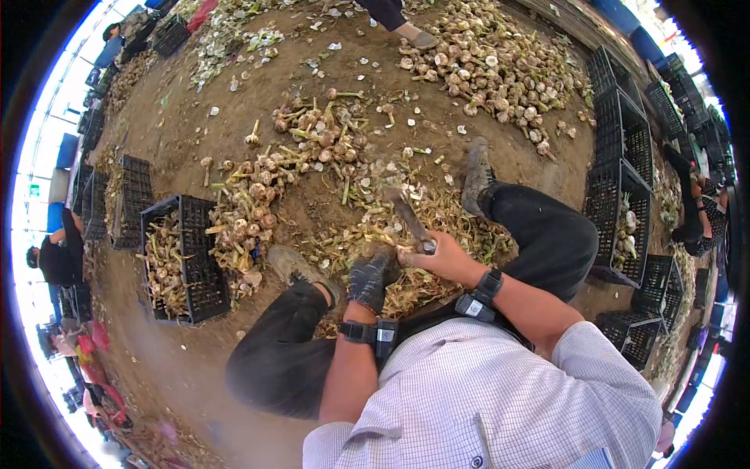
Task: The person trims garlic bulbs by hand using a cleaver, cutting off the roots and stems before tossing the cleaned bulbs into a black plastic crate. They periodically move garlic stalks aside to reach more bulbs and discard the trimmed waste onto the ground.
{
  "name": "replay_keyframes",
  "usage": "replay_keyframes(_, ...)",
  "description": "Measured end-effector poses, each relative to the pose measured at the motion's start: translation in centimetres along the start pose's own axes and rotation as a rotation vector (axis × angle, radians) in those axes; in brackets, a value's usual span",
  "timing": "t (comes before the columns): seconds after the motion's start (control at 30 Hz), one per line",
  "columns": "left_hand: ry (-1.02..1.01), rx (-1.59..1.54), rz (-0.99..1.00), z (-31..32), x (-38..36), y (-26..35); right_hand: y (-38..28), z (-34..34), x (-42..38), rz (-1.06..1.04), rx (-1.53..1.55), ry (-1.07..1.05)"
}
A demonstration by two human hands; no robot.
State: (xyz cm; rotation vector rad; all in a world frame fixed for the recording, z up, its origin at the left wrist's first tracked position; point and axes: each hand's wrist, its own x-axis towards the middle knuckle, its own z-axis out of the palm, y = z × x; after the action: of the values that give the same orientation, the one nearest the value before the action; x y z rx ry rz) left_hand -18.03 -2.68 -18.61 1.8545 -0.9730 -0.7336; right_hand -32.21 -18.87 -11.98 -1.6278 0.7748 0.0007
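Observation:
My left hand (369,280), in a dark grey glove, is closed low between my legs. Its fingers curl away from the camera, and what they hold is hidden. Right beside it, my bare right hand (444,259) grips a knife-like tool (408,213) with a brown, dirty blade that points up and away from me. The two hands almost touch. Below and around them lies a heap of dry garlic stalks and peelings (422,289). Just ahead and to the left, a pile of garlic bulbs with stalks (254,195) curves across the dirt floor.
A black crate of garlic (168,270) stands at my left. A large pile of garlic bulbs (500,66) lies ahead right, near another person's foot (422,37). Stacked black crates (617,211) line the right side. Other people (62,250) are at the edges.

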Motion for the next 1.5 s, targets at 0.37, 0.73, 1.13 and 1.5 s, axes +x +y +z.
replay_keyframes(0.37, 0.448, -0.782, -0.850, 0.6, 1.1, -1.9, 0.5, -10.6, 5.8, 0.154, 0.503, 0.037)
replay_keyframes(0.73, 0.353, -1.244, -0.575, 0.5, 1.1, -2.6, -4.0, -13.2, 8.2, -0.006, 0.510, 0.424)
replay_keyframes(1.13, 0.248, -1.869, -0.667, -2.8, 1.5, 3.6, -5.8, 0.2, 2.0, 0.158, -0.052, -0.235)
replay_keyframes(1.5, 0.125, -1.830, -0.717, -2.1, 0.7, 2.6, 4.7, 0.0, 3.5, 0.280, -0.070, -0.196)
